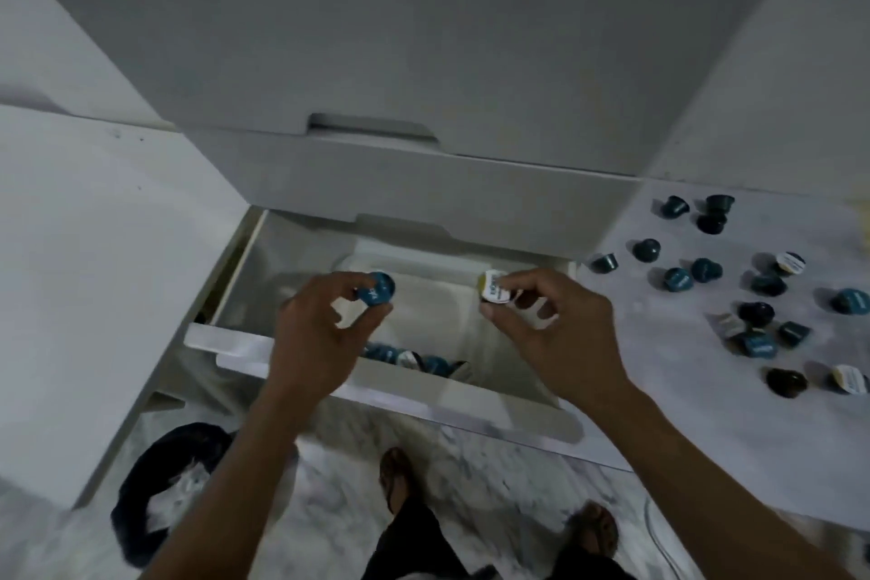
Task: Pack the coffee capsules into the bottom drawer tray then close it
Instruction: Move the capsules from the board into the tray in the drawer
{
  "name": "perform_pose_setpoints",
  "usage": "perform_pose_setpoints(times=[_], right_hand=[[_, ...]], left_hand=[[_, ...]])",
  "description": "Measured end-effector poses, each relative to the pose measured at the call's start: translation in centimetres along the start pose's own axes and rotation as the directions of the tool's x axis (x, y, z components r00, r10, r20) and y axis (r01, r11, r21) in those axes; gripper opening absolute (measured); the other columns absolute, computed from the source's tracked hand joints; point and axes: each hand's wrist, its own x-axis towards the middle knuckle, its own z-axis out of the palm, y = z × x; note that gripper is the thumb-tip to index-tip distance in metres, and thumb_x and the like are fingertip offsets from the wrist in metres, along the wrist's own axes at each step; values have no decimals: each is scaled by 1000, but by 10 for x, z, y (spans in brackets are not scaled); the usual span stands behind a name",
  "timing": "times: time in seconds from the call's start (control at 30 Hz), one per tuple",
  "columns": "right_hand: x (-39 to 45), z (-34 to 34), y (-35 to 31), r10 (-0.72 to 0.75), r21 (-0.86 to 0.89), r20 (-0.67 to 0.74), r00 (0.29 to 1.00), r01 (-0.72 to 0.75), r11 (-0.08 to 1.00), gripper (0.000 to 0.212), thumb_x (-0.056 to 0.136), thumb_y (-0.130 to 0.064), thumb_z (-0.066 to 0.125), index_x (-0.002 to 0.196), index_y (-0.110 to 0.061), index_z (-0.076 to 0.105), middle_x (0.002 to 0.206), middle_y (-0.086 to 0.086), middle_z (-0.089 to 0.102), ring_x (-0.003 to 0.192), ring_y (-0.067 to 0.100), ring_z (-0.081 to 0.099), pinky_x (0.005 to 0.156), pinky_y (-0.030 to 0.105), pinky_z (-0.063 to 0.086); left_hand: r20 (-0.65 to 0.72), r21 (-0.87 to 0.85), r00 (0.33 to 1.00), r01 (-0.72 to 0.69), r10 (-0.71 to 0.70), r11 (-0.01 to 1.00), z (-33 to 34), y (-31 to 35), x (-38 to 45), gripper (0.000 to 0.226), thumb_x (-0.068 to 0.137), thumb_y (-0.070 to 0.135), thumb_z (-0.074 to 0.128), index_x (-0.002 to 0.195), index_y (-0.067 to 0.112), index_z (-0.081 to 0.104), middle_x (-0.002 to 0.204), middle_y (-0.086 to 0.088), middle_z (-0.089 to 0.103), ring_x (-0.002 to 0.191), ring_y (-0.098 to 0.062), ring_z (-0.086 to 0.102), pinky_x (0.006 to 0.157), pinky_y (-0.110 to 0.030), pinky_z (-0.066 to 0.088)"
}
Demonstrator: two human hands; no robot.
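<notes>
Capsules [376, 289] [494, 288] pinched above open drawer tray [423, 297], few apparently inside

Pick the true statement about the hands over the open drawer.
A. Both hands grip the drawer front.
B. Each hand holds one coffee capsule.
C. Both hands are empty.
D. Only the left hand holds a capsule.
B: the left hand pinches a blue capsule, and the right hand pinches a white-lidded capsule.

This looks like a home kitchen. A white drawer cabinet [423, 61] stands on a marble-patterned floor [494, 476]. Right of the cabinet, coffee capsules [753, 297] lie scattered on a pale counter [659, 391]. Below the cabinet, sandalled feet [400, 476] stand on the floor.
</notes>
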Motion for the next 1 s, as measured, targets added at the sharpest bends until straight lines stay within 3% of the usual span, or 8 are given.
perform_pose_setpoints(times=[0.13,0.3,0.47,0.57,0.77,1.0], right_hand=[[10,72,-9,65,-16,109,992,-63,998,18,76,-27,82,90,-26,71,86,-22,67,74,6,60,64,10,42],[17,128,-3,139,-103,223,965,-119,988,18,77,-25,81,91,-24,70,80,-29,60,75,6,58,63,8,39],[29,161,7,227,-195,389,893,-161,967,17,80,-24,77,95,-23,69,88,-12,66,76,6,58,72,27,51],[37,173,14,277,-262,457,845,-170,950,14,80,-21,75,93,-21,68,86,-7,64,78,11,58,74,32,52],[44,187,22,307,-342,547,778,-127,931,21,79,-22,73,99,-22,67,90,-4,63,80,15,60,73,35,53],[47,191,27,302,-387,579,758,-70,919,18,81,-18,71,97,-20,64,87,-8,53,78,14,54,68,28,45]], left_hand=[[160,87,986,-52,38,995,-36,-67,39,25,73,30,83,94,27,69,78,9,60,66,-3,55,60,-21,41],[399,97,910,-166,114,981,-32,-98,73,23,75,27,81,95,23,69,67,10,57,59,-1,54,56,-17,38],[547,64,823,-222,152,973,-9,-112,90,21,76,24,81,93,19,69,67,24,52,54,-6,58,59,-22,46],[627,55,761,-258,167,965,6,-118,96,19,78,25,79,93,22,68,85,13,67,55,-2,56,67,-29,53],[717,143,689,-294,106,945,30,-130,101,19,77,28,75,90,30,62,94,2,69,82,-15,62,78,-38,56],[740,176,668,-302,76,937,38,-133,106,21,75,26,78,80,28,58,89,0,67,81,-17,60,76,-37,55]])
